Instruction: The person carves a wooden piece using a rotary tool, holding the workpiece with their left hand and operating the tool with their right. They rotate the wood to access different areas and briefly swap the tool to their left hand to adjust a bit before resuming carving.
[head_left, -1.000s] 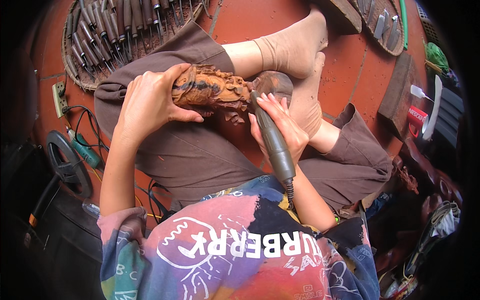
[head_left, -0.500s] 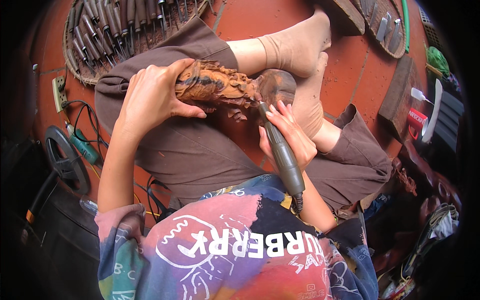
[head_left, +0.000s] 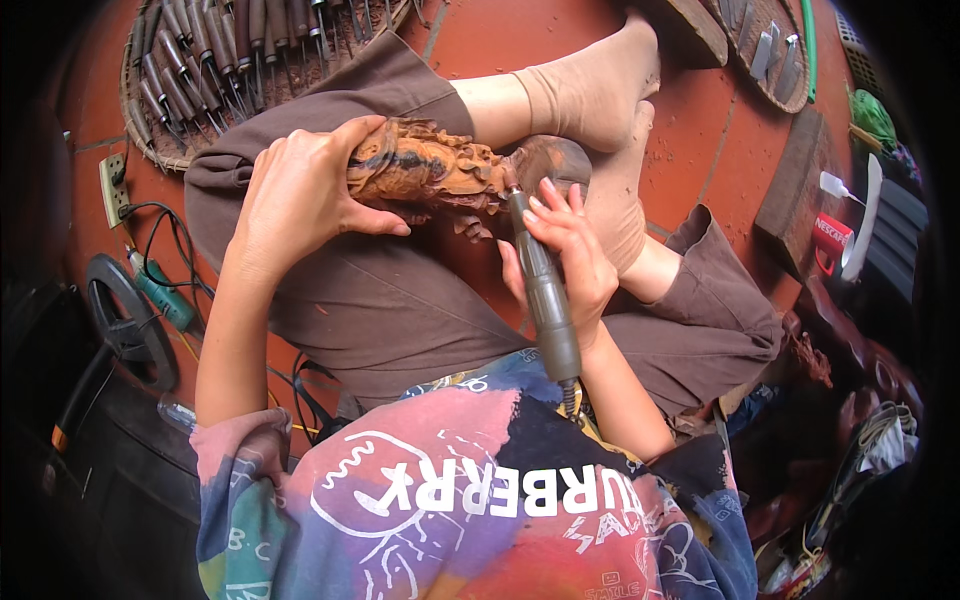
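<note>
A carved wooden figure (head_left: 425, 172), orange-brown with dark patches, lies sideways above my lap. Its rounder, darker end (head_left: 552, 165) points right, beside my socked feet. My left hand (head_left: 305, 185) wraps the figure's left end, thumb along its lower side. In my right hand (head_left: 570, 250) is a dark olive rotary tool (head_left: 545, 290), slanting up to the left. The tool's tip meets the wood at the narrow part before the dark end. A flexible shaft trails from the tool's lower end toward my shirt.
Upper left, a round woven tray (head_left: 165, 150) holds several wooden-handled chisels (head_left: 215, 50). Another tray (head_left: 790, 95) with blades sits upper right, near wooden blocks (head_left: 790, 190) and a red mug (head_left: 830, 243). At left are a power strip (head_left: 115, 190), cables and a teal tool (head_left: 160, 290).
The rotary tool has swung more upright, its rear end moving left, and its tip has shifted slightly up and left. My right fingers have lifted and spread a little. The left hand keeps its grip.
</note>
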